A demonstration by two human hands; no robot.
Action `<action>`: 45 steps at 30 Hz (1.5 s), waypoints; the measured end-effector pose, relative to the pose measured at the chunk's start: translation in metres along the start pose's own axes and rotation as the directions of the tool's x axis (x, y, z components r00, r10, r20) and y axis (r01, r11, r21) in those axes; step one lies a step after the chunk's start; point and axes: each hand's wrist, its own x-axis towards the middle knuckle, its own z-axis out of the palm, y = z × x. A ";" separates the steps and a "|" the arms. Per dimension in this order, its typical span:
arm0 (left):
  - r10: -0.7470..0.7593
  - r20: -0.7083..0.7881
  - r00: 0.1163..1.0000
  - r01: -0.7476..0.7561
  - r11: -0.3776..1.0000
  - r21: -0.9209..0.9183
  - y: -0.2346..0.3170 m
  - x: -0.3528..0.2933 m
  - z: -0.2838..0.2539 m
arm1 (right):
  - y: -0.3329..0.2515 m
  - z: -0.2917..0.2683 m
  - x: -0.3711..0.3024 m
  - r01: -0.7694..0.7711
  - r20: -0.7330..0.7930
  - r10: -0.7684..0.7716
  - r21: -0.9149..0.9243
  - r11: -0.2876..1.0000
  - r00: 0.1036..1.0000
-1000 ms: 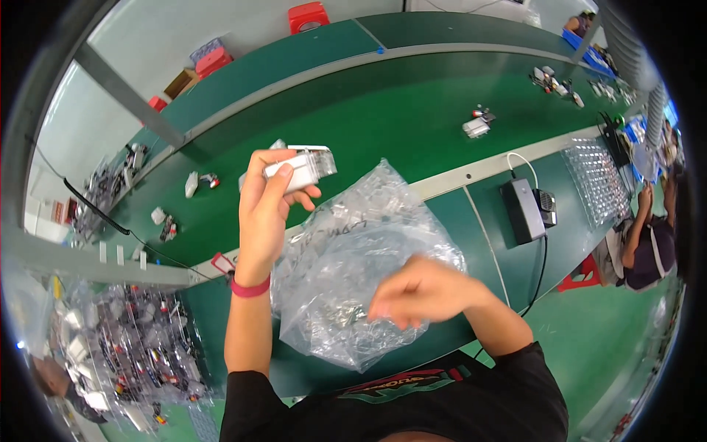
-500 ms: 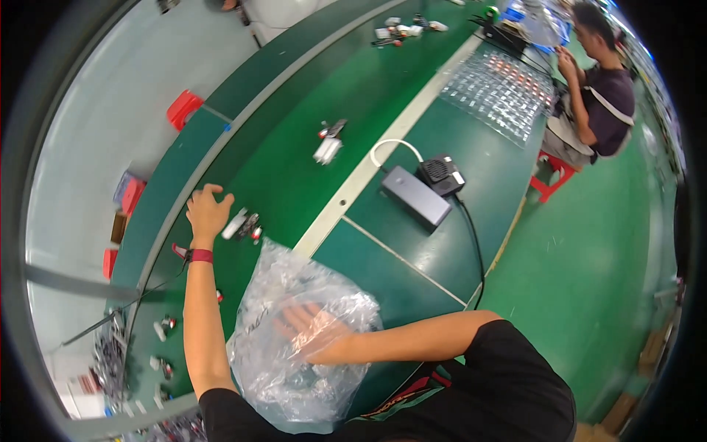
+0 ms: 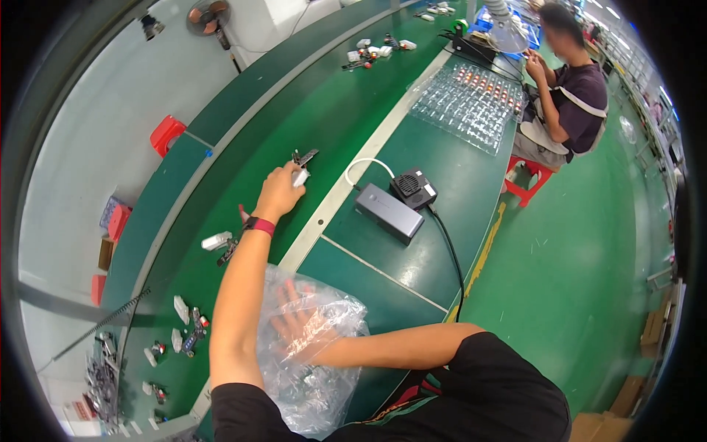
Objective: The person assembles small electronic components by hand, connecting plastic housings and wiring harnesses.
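My left hand (image 3: 279,193) reaches over the green belt, its fingers closed around the white block of a small white-and-dark assembly (image 3: 300,175). The dark metal end of that piece sticks out beyond my fingers. Nearer me, a clear plastic bag (image 3: 309,394) lies crumpled at the belt's edge against my front. Through its film my right hand (image 3: 303,324) shows with the fingers spread, and it looks to be inside the bag. Small pieces in the bag cannot be made out. Beside my left forearm sits another white-and-dark assembly (image 3: 218,241), partly covered by the arm.
A grey box-shaped device (image 3: 389,214) and a black fan-like unit (image 3: 414,189) with cables rest on the side table. Further off lies a clear blister tray (image 3: 471,103). A person (image 3: 571,96) sits on a red stool (image 3: 526,180). Several assemblies (image 3: 190,331) lie at the lower left.
My left hand has moved away from the belt's left side, forward and right, and closed on the assembly there. My right hand stays in the bag. The view has shifted slightly.
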 end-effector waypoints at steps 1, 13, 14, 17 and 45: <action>-0.019 0.001 1.000 0.019 1.000 -0.004 0.008 -0.005 -0.012 | 0.006 0.007 0.000 0.069 0.045 -0.074 0.104 0.992 0.996; -0.519 -0.026 0.854 0.021 0.084 -0.996 0.028 -0.245 -0.162 | -0.001 -0.003 -0.004 0.561 0.326 -0.553 0.079 0.824 0.767; -0.547 -0.041 0.836 0.010 0.091 -0.996 0.029 -0.266 -0.163 | -0.004 -0.014 -0.003 0.470 0.349 -0.524 0.232 0.852 0.777; -0.617 -0.082 0.783 -0.213 -0.141 -0.967 0.029 -0.318 -0.160 | -0.008 -0.015 -0.014 0.654 0.444 -0.538 -0.159 0.740 0.717; -0.650 -0.417 0.635 -0.291 0.300 -0.909 0.055 -0.381 -0.168 | -0.112 -0.063 0.085 0.046 -0.045 -0.288 0.999 -0.002 0.957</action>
